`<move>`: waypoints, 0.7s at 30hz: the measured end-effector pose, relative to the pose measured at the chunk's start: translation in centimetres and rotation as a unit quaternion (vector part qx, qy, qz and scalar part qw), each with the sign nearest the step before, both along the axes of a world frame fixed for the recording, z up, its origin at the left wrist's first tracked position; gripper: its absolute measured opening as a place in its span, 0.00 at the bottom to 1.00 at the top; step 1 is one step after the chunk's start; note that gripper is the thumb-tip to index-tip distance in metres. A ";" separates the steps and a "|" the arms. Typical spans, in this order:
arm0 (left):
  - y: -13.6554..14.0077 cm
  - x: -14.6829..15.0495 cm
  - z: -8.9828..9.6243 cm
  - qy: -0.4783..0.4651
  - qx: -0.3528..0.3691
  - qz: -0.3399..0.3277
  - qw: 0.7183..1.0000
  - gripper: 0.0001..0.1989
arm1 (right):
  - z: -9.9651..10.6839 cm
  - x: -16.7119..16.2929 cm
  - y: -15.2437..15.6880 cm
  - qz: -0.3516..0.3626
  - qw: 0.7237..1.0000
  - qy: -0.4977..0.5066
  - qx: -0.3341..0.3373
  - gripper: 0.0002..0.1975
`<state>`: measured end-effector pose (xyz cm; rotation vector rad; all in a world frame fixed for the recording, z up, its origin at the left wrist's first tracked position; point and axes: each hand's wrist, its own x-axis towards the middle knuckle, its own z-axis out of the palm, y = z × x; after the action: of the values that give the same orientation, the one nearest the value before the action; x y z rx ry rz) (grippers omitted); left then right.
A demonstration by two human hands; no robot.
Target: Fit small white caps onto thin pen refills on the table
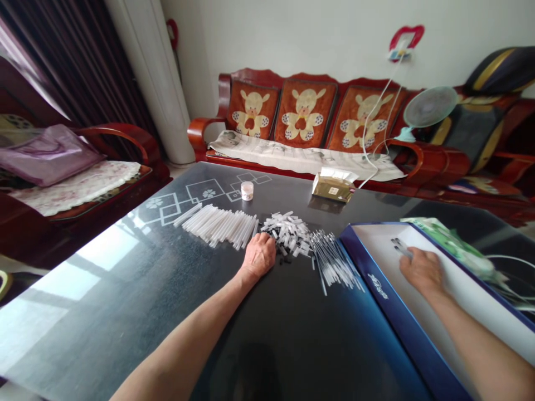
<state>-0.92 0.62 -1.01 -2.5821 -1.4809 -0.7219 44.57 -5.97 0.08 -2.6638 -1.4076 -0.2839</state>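
Observation:
My left hand [259,254] rests on the dark tabletop with its fingers curled, between the white pen barrels [219,225] and a heap of small white and black pen caps [290,231]. Whatever its fingers hold, if anything, is hidden. To the right of the caps lies a bundle of thin pen refills [334,262] with shiny tips. Over the white inside of a blue box [387,317], my right hand [423,271] is closed around a few pens [402,248]; their dark ends stick out past the fingers.
A small round tub [247,191] stands behind the barrels. Farther back is a gold tissue box [333,186]. Green plastic packaging [455,245] lies along the blue box's far side. A wooden sofa [204,133] and a fan [430,108] are beyond the table [104,301].

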 end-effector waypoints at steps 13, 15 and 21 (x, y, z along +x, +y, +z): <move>-0.2 0.0 0.4 -0.003 -0.022 -0.004 1.000 0.12 | 0.5 -2.7 -0.4 0.113 0.993 0.026 -0.001 0.18; -0.2 0.0 0.4 -0.002 -0.023 -0.002 1.000 0.12 | 0.6 -3.8 -0.9 0.146 0.989 0.007 -0.011 0.17; -0.1 0.0 0.2 -0.001 -0.016 -0.003 1.000 0.12 | 2.3 -7.3 -2.2 0.183 0.976 -0.042 -0.113 0.14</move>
<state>-0.90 0.50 -0.79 -2.6115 -1.4975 -0.7074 37.24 -8.16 2.38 -2.5079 -2.0295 -0.2101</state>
